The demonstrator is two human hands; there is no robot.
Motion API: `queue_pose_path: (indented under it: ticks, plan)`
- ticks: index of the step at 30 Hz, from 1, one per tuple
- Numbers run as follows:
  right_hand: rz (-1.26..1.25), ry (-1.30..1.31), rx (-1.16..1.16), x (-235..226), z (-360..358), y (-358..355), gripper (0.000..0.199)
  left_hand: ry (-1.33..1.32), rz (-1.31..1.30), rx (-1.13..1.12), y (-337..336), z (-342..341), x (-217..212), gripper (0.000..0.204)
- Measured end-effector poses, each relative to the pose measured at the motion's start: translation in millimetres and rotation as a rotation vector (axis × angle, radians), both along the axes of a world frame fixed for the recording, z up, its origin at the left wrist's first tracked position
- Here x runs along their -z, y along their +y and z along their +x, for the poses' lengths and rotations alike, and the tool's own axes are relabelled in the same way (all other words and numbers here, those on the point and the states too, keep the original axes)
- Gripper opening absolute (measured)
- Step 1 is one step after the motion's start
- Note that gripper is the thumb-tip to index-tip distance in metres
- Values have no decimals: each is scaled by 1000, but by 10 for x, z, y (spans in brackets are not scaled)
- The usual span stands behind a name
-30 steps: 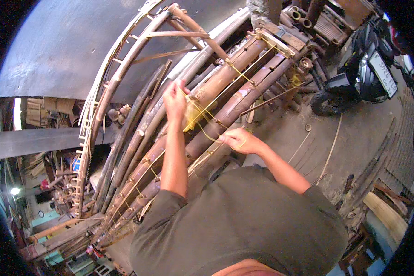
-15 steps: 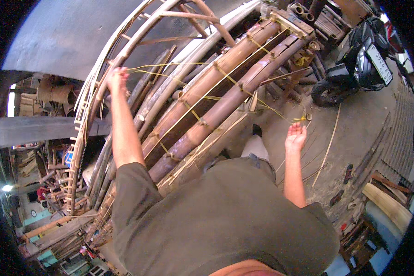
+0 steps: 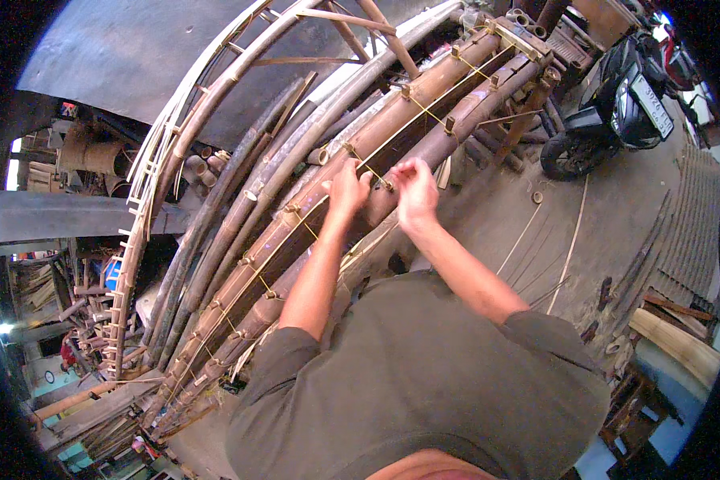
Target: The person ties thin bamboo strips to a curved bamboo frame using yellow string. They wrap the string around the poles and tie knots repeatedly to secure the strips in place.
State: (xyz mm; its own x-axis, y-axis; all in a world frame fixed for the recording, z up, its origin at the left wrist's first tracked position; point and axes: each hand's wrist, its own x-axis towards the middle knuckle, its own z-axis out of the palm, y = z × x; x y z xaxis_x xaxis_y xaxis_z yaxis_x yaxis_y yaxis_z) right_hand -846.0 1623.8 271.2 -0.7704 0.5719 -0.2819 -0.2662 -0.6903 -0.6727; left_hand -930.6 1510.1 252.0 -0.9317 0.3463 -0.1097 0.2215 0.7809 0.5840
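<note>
1. The step in hand looks like tying: both hands meet at the middle of the frame, on a yellow cord (image 3: 424,108) that runs along the bamboo poles (image 3: 392,128) from the upper right down toward the lower left.

2. The left hand (image 3: 346,186) presses on the upper pole with its fingers curled, pinching the cord where it crosses a small wooden peg (image 3: 349,149). The grip seems firm, though the fingertips are partly hidden.

3. The right hand (image 3: 414,188) sits just beside it, fingers bunched and closed on the same cord (or on a short loose end of it; the strand is too thin to tell apart here).

4. The poles lie side by side, bound at intervals by crosswise turns of cord at pegs. Those toward the upper right already look taut.

5. My reading is that the lashing at this peg is being cinched. The next move likely calls for keeping tension with one hand while the other wraps or knots, so the line does not slacken.

6. Around the work: a curved bamboo frame (image 3: 184,136) in the upper left, a parked motorbike (image 3: 616,104) in the upper right, and thin split strips (image 3: 568,240) on the ground at right.
</note>
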Motion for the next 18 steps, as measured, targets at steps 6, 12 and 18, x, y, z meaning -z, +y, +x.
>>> queue_pose_path:
  ticks: [6,12,18]
  plan:
    - [1365,282,-844,-834,-1024,-348,40,303,317,-80,-2,-37,499,31]
    - [1217,120,-1259,-348,-1643,242,52,99,34,-118,78,18,-37,34]
    - [1554,515,-1189,-688,224,661,30,117,-55,-214,158,101,-63,32]
